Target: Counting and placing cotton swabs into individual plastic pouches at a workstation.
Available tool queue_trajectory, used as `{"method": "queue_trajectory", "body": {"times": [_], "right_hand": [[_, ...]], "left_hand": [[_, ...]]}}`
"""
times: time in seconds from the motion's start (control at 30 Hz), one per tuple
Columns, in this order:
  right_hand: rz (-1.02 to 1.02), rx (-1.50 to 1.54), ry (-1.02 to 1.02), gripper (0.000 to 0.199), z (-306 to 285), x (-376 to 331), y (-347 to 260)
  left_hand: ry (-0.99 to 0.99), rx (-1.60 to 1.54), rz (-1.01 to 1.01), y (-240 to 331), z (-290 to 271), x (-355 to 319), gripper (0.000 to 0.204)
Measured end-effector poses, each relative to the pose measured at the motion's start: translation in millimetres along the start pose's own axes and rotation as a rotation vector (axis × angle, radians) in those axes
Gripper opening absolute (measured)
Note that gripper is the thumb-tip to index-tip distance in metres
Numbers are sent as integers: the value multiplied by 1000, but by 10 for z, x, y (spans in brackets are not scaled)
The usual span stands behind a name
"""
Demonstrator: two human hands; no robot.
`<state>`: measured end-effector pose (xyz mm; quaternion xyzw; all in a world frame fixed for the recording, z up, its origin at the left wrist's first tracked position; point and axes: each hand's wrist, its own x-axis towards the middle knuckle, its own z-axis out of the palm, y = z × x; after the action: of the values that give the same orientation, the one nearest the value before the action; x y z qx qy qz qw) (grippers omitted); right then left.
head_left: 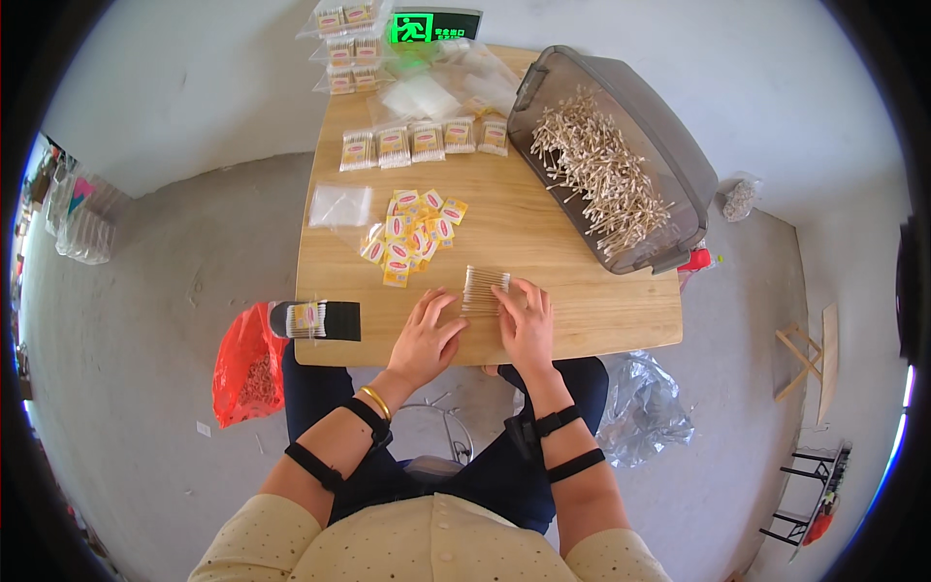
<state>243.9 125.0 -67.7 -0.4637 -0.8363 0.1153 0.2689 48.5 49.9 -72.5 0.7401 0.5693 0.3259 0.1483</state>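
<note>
A flat row of cotton swabs point(480, 288) lies on the table in front of me, the sticks side by side. My right hand point(529, 328) is at the right side of this row, its fingertips touching the swabs, fingers bent but apart. To the left of the row rests my left hand point(425, 339), with spread, curved fingers and nothing visible in them. Beyond my left hand is a loose pile of small yellow and white cards point(415, 233). A black holder point(341, 321) at the table's left edge carries a bundle of swabs point(307, 320) with a yellow card.
A grey plastic bin point(695, 184) of loose swabs point(601, 170) stands tilted at the right. Packed swab bundles point(427, 142) line the back, near clear bags point(422, 97) and stacked packs point(349, 48). A red bag point(242, 373) hangs low left; clear plastic point(648, 412) lies right.
</note>
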Motion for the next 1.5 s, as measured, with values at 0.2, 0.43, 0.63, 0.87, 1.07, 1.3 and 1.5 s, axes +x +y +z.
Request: {"method": "queue_trajectory", "body": {"times": [0.2,0.43,0.63,0.87,1.07,1.3,1.5], "right_hand": [[6,-32,-22,45,-12,-56,-74],[23,-57,-29,44,-12,-49,-84],[24,-60,-46,43,13,-84,-73],[19,-70,-34,46,50,-96,-100],[35,1,-30,48,-16,-136,-112],[57,43,-39,38,-89,-267,-156],[35,81,-24,31,-12,-254,-230]], "left_hand": [[31,-10,13,0,5,5,29],[17,3,-9,0,20,-3,27],[24,5,-5,5,25,0,26],[25,-3,0,13,9,6,27],[36,-1,-2,7,24,-2,30],[10,15,-61,13,33,1,32],[0,16,-72,13,50,4,31]]}}
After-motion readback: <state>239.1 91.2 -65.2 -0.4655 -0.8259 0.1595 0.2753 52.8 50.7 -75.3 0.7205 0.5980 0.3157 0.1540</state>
